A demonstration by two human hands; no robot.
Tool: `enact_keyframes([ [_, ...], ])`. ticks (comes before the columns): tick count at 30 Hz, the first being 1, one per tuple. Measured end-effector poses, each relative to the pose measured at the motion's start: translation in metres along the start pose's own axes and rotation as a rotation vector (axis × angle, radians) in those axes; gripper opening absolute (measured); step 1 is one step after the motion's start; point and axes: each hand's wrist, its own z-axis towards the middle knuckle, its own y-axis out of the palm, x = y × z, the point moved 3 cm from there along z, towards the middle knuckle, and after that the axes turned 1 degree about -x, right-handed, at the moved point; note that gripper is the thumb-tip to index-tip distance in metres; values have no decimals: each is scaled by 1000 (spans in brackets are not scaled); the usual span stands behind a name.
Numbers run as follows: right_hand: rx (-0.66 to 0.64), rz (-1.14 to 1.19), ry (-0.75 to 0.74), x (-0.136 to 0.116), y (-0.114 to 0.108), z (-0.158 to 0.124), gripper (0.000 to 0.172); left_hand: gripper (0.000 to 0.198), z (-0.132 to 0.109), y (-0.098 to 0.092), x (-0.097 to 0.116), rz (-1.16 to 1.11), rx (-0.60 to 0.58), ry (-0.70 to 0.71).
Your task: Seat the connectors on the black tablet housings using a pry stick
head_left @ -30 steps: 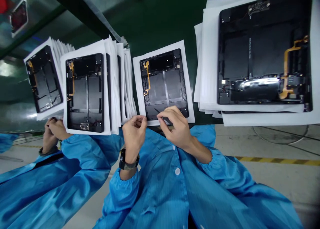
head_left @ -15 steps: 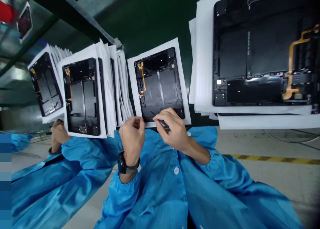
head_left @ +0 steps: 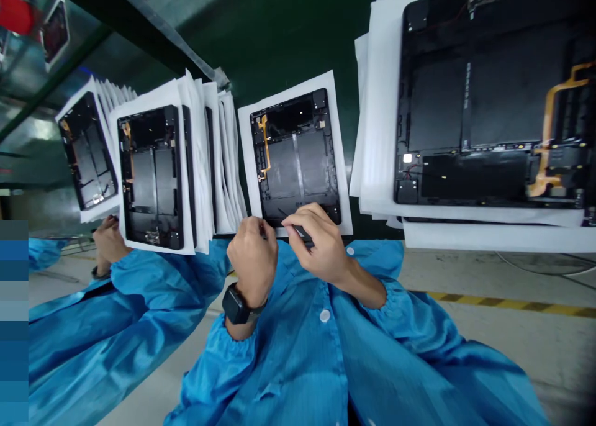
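An opened black tablet housing (head_left: 300, 159) lies on a white foam sheet (head_left: 341, 184) in front of me, with an orange flex cable (head_left: 266, 143) along its left side. My right hand (head_left: 321, 243) is at the housing's near edge, thumb and fingers pinched on thin dark tweezers (head_left: 302, 232) whose tip points up and left. At the near left corner is my left hand (head_left: 254, 255), closed with curled fingers; whatever it may hold is hidden. A dark watch (head_left: 236, 303) is on my left wrist.
Stacked housings with foam sheets (head_left: 198, 165) stand left of the middle one, with another stack (head_left: 88, 153) beyond. A large stack (head_left: 465, 103) fills the right. At the lower left, another person's hand (head_left: 110, 240) rests near the table edge.
My left hand has rolled over and shifted slightly right, turning the watch face into view. My right hand has moved slightly left, still pinching the tweezers.
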Motion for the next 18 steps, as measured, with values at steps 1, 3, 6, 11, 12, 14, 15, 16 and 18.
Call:
enact_keyframes([
  [1,-1,0,1,0,0,0,20,21,-3,1,1,18,18,12],
  [3,3,-1,-2,-1,0,1,20,24,-9,3,2,25,29,59],
  [6,5,-2,-13,-1,0,2,20,30,-18,3,-1,-33,26,145],
  [11,6,-13,-7,0,0,3,20,34,-24,2,-16,-291,-19,191],
  [12,5,-16,-2,-1,0,3,20,34,-24,3,-19,-354,-29,185],
  [14,3,-27,7,-1,0,3,19,34,-24,4,-24,-451,-35,165],
  [15,1,-35,11,-2,0,3,19,34,-23,5,-27,-485,-34,154],
  [16,0,-43,13,-2,0,3,19,34,-23,6,-28,-515,-34,144],
  [18,-1,-59,15,-3,0,3,19,34,-22,7,-32,-575,-35,127],
])
